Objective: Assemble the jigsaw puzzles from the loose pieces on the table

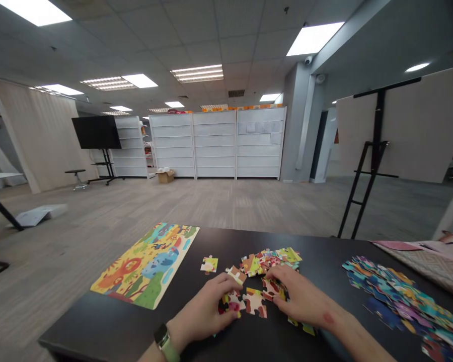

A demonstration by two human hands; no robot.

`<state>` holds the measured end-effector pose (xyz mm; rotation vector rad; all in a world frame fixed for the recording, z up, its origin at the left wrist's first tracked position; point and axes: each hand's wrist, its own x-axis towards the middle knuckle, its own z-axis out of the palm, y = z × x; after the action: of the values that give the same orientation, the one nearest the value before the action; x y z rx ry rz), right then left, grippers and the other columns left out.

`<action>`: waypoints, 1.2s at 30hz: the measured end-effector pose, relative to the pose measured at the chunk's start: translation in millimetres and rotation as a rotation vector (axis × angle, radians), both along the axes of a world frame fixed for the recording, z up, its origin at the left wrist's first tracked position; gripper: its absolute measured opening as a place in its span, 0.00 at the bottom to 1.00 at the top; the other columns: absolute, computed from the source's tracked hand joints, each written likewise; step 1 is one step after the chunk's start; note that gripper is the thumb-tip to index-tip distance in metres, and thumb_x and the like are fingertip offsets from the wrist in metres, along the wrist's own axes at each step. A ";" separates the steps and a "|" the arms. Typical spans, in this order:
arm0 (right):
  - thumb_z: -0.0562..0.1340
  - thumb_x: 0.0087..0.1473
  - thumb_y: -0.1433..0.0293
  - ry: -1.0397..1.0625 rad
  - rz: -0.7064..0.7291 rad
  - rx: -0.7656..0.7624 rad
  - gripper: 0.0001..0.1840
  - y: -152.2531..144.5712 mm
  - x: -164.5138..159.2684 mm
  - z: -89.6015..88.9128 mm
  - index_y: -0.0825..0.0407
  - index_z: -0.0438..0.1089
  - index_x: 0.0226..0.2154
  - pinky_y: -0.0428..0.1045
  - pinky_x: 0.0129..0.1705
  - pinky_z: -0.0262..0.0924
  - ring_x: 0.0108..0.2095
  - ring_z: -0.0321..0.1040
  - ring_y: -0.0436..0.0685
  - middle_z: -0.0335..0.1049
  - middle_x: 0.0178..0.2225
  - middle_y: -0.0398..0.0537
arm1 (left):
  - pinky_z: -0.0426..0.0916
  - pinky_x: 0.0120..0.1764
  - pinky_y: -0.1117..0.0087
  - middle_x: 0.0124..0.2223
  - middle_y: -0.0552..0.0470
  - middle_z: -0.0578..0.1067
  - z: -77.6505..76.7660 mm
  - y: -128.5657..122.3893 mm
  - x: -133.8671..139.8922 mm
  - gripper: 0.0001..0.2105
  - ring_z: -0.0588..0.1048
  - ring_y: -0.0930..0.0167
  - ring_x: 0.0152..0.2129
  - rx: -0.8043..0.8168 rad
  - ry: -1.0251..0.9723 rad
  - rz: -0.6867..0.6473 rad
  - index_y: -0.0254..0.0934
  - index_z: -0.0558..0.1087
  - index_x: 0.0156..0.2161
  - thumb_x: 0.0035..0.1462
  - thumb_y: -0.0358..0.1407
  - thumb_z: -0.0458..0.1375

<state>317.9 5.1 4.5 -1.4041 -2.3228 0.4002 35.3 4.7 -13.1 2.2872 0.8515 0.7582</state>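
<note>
My left hand (209,305), with a watch on its wrist, curls its fingers and thumb around a pink and red puzzle piece (234,302) on the black table. A cream and brown piece (236,274) lies at its fingertips. My right hand (300,295) grips a dark red and white puzzle piece (271,288) between thumb and fingers. Between the hands lies a pale pink and brown piece (254,301). Just beyond them is a heap of colourful pieces (266,260). Some yellow-green pieces (308,329) are partly covered by my right hand.
A single puzzle piece (209,264) lies left of the heap. The animal picture sheet (151,266) rests on the table's left side. A second pile of blue and purple pieces (403,296) spreads at the right, near a patterned cloth (434,261). The black table (109,327) has its far edge beyond the pieces.
</note>
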 end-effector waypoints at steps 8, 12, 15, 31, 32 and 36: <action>0.57 0.42 0.81 0.012 0.025 -0.009 0.22 -4.0 -7.2 3.9 0.49 0.69 0.40 0.52 0.48 0.61 0.44 0.67 0.59 0.68 0.43 0.48 | 0.61 0.59 0.63 0.57 0.49 0.71 6.0 -4.7 -30.2 0.32 0.69 0.61 0.54 -0.043 0.134 0.085 0.45 0.69 0.58 0.46 0.32 0.70; 0.57 0.47 0.80 0.063 0.120 -0.029 0.16 -14.4 -23.4 9.8 0.48 0.69 0.38 0.51 0.48 0.62 0.44 0.67 0.57 0.66 0.44 0.48 | 0.59 0.61 0.58 0.57 0.50 0.71 12.7 -8.2 -45.8 0.37 0.68 0.58 0.55 -0.089 0.267 0.122 0.47 0.69 0.59 0.43 0.39 0.73; 0.60 0.52 0.73 0.068 0.185 -0.098 0.13 -20.6 -33.1 11.1 0.48 0.71 0.42 0.52 0.52 0.62 0.47 0.67 0.58 0.67 0.47 0.49 | 0.51 0.65 0.54 0.61 0.52 0.69 15.3 -6.6 -59.5 0.34 0.63 0.56 0.60 -0.118 0.330 0.136 0.50 0.69 0.59 0.45 0.37 0.71; 0.58 0.46 0.78 0.037 0.120 -0.072 0.24 -12.1 -15.7 5.1 0.50 0.70 0.48 0.53 0.52 0.61 0.46 0.68 0.59 0.72 0.46 0.49 | 0.63 0.51 0.63 0.47 0.54 0.75 13.2 -24.9 -2.0 0.13 0.71 0.63 0.44 0.082 0.280 0.115 0.46 0.74 0.47 0.57 0.33 0.63; 0.58 0.48 0.78 0.040 0.109 -0.063 0.22 -10.8 -14.5 5.7 0.50 0.71 0.47 0.53 0.52 0.62 0.46 0.69 0.58 0.72 0.45 0.49 | 0.63 0.50 0.64 0.46 0.55 0.75 13.7 -24.6 -2.3 0.11 0.71 0.64 0.44 0.084 0.271 0.090 0.46 0.75 0.45 0.57 0.32 0.62; 0.54 0.55 0.78 0.070 0.080 -0.029 0.17 -5.4 -13.8 7.8 0.50 0.74 0.41 0.51 0.49 0.62 0.43 0.70 0.57 0.73 0.41 0.48 | 0.62 0.51 0.68 0.47 0.56 0.76 15.5 -23.5 -6.5 0.12 0.71 0.67 0.45 0.070 0.227 -0.007 0.45 0.75 0.42 0.54 0.27 0.61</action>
<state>304.1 -0.3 12.3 -1.2921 -2.3314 0.5007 28.9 -18.8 2.4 2.4708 0.9295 0.5392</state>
